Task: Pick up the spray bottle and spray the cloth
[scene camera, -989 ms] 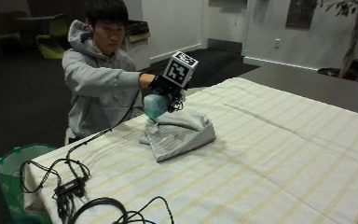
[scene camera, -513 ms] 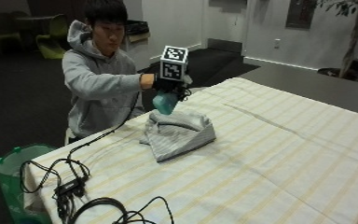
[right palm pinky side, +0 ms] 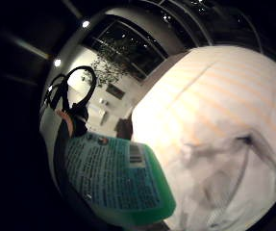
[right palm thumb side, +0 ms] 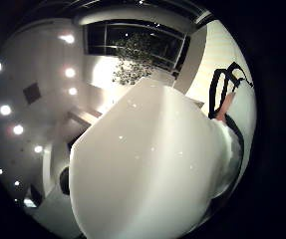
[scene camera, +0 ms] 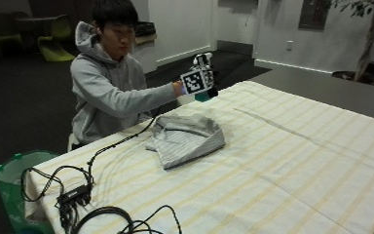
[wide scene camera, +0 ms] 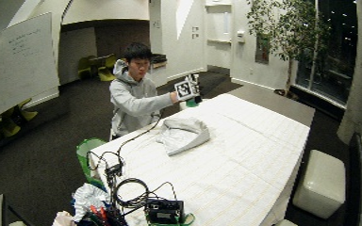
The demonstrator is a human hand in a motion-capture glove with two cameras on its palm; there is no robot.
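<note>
I've got the spray bottle (scene camera: 202, 95) up off the table, my gloved right hand (scene camera: 198, 83) wrapped around it, held in the air at the far edge, beyond the cloth (scene camera: 186, 138). The palm views show its green body and label right against my palm. The crumpled cloth lies on the striped tablecloth (scene camera: 290, 161), nearer than the bottle. So the pick-up looks done; aiming and spraying the cloth remain.
</note>
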